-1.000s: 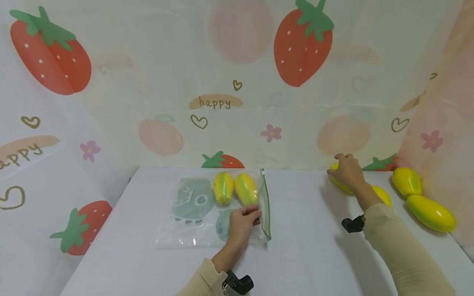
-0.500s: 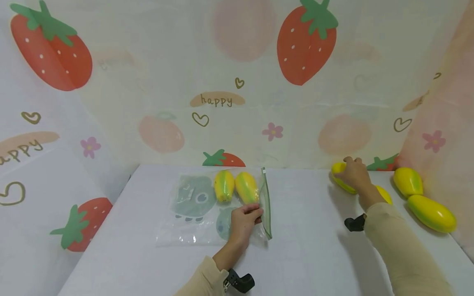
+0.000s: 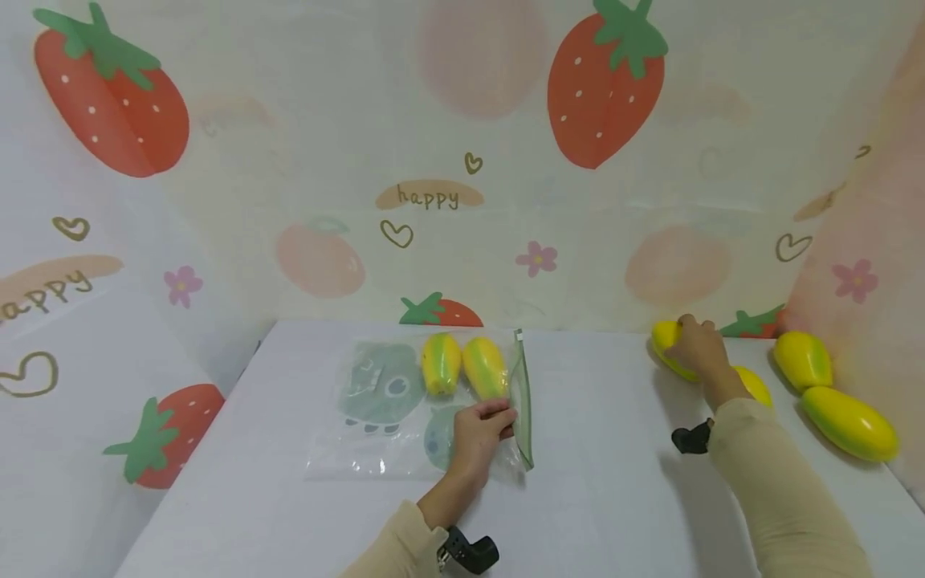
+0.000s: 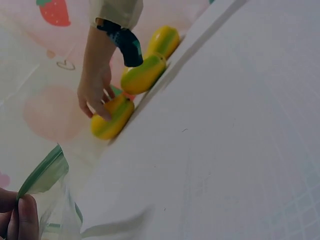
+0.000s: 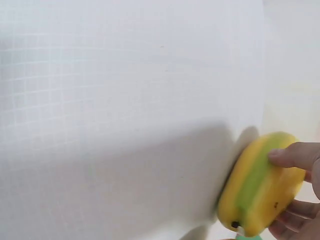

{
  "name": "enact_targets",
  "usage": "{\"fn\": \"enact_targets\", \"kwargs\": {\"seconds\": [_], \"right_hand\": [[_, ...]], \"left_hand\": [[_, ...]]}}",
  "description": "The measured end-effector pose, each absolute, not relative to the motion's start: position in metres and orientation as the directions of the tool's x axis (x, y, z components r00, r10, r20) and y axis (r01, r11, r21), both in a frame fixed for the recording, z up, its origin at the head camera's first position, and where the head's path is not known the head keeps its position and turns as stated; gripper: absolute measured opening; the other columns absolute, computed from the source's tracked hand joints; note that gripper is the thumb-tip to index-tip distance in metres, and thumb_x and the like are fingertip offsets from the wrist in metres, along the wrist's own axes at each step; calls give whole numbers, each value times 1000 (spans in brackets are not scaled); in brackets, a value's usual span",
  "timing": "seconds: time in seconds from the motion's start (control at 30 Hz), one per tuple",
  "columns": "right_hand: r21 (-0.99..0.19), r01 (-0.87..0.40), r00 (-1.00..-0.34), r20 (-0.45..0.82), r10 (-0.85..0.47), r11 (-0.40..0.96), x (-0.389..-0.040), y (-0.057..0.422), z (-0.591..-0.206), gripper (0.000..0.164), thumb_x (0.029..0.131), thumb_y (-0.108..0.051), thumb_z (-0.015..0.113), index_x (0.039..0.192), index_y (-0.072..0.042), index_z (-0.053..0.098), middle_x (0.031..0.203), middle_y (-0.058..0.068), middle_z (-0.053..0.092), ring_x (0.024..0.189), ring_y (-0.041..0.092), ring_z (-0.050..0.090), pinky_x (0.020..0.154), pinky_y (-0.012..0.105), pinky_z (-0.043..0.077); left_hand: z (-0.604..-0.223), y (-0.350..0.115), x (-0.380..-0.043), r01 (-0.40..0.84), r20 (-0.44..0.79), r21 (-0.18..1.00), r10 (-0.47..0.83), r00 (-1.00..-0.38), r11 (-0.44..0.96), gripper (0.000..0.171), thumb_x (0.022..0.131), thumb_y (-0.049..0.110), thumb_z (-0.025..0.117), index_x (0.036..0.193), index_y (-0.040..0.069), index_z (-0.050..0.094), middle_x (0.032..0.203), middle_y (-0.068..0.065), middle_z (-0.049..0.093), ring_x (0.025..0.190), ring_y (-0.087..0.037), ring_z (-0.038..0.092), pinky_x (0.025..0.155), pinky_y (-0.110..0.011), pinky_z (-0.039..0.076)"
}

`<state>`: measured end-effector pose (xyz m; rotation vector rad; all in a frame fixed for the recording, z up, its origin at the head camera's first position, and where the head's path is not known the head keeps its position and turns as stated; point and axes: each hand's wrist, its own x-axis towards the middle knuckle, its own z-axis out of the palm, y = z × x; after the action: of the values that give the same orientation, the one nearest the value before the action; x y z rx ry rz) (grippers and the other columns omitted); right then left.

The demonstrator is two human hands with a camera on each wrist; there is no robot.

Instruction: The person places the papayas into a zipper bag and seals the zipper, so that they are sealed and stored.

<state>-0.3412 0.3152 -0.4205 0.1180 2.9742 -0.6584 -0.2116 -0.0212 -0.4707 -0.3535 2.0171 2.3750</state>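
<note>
Left hand (image 3: 477,437): finger and thumb pinch the green zip strip (image 3: 526,417) at the right-hand mouth of a clear zip bag (image 3: 347,459), which lies left of centre on the white table (image 3: 592,490).
Right hand (image 3: 699,345): spread about as wide as the fruit, thumb on one side and fingers round the other of the held papaya (image 3: 663,341), at the far edge, right of centre; whether it is lifted off the table is hard to tell.
Bagged papayas: two, the left one (image 3: 441,365) and the right one (image 3: 484,361), at the bag's far side.
Loose papayas: one (image 3: 755,385) partly behind the right arm; a pair, far one (image 3: 804,360) and near one (image 3: 851,424), at far right.
Slip risk: the rounded, smooth-looking skin could roll free if the thumb eased.
Mouth risk: a slack left pinch could let the thin film fold closed.
Left wrist view: shows the strip raised and the mouth parted, unclear from the head.
Right wrist view: shows the thumb on the green streak and a dark stem spot (image 5: 235,225), unseen from the head.
</note>
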Motion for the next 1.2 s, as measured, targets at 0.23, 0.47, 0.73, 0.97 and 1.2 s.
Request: {"fn": "enact_targets", "kwargs": {"seconds": [0.23,0.47,0.73,0.97,1.2], "right_hand": [[-391,58,-998,-25,53,918,-343,311,-430,67,85,-14,57,138,15,26,122,46,31,107,57,33,90,66,34],[-341,57,-998,-33,48,938,-345,308,-432,70,92,-27,54,139,15,23,119,47,30,107,59,32,92,69,32],[-330,75,-997,-40,65,941,-345,307,-431,71,88,-19,61,138,15,24,118,46,33,105,57,33,91,66,35],[-320,35,-999,15,42,947,-341,303,-434,65,92,-24,55,136,15,27,112,45,36,100,55,34,84,63,36],[-295,-5,-997,76,18,956,-337,304,-437,64,93,-28,52,132,16,30,105,44,37,97,56,35,79,63,37]], "left_hand": [[-470,-23,-213,-150,-176,974,-150,-973,-167,24,84,1,71,106,-9,69,95,-11,71,69,-8,63,67,-23,58],[-470,-22,-213,-148,-172,976,-149,-974,-162,24,85,2,71,106,-8,69,95,-10,70,70,-7,63,67,-23,58],[-471,-22,-213,-160,-185,973,-148,-971,-167,23,84,1,71,105,-9,69,95,-12,70,69,-7,62,67,-22,58],[-470,-25,-209,-112,-135,980,-139,-981,-163,19,84,1,71,100,-7,70,90,-11,70,71,-6,64,67,-24,59],[-466,-23,-209,-183,-206,971,-141,-968,-155,24,85,1,70,106,-9,69,96,-13,70,70,-8,63,68,-23,58]]}}
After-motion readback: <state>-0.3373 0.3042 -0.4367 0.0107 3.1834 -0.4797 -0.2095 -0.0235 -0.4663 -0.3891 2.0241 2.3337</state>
